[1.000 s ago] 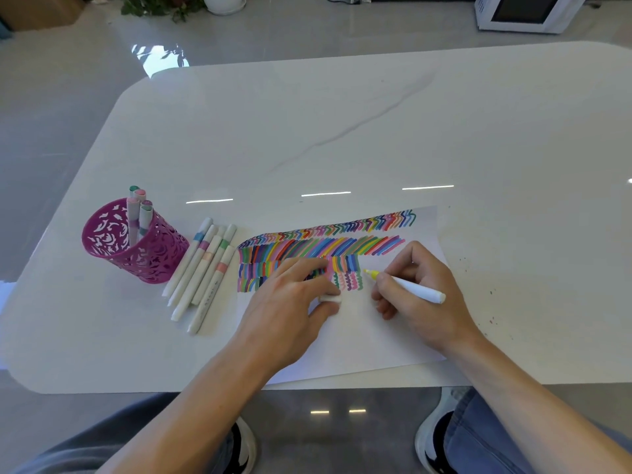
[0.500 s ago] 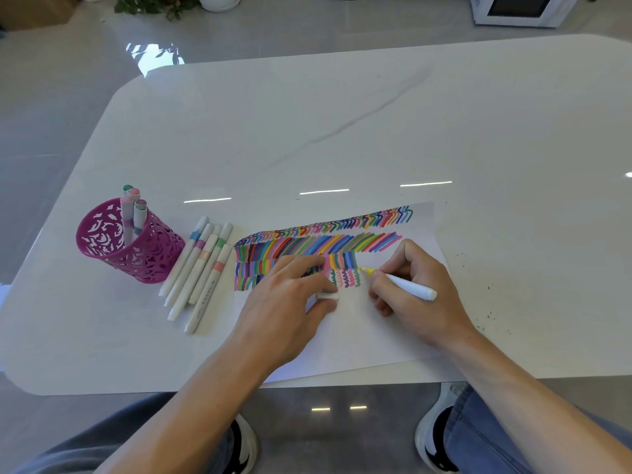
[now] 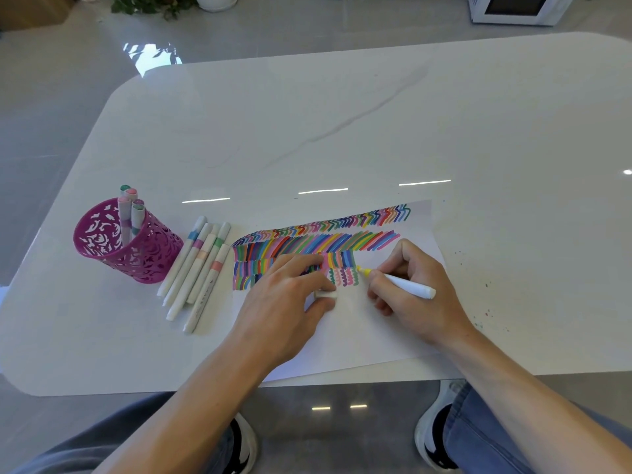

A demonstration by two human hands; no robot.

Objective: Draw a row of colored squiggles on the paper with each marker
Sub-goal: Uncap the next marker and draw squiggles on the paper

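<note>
White marble-look table (image 3: pixel 342 124), rounded corners, faint grey vein. Glossy grey tiled floor (image 3: pixel 51 97) reflecting light. Potted plant (image 3: pixel 154 3) and white appliance (image 3: pixel 513 8) beyond.

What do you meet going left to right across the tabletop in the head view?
Magenta pen cup with markers → loose markers lying on the table → left hand with a white cap → squiggles → yellow marker in the right hand.

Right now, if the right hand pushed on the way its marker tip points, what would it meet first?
The right hand aims its yellow marker leftward; first come the green squiggle and, probably, then the left hand's fingers.
</note>
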